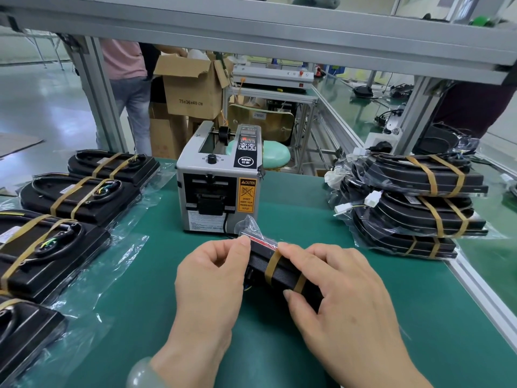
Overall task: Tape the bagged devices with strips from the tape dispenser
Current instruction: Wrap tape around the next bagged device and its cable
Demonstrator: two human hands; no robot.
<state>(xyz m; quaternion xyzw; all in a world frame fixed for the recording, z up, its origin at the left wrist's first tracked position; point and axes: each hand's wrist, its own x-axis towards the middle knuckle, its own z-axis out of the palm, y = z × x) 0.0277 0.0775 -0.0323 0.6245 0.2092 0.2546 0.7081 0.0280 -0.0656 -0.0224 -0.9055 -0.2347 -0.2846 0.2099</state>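
Green mat point(293, 214): left hand point(209, 278) pinches the clear bag point(249, 224) containing a black device point(282, 275); right hand point(344, 289) grips its taped body.

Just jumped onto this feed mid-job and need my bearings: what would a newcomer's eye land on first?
First, the centre front: the left hand and right hand hold a bagged device with two tan tape bands across it. Just behind it stands the grey tape dispenser with its orange caution label. Taped devices flank it: a stack on the right, a row laid flat on the left.
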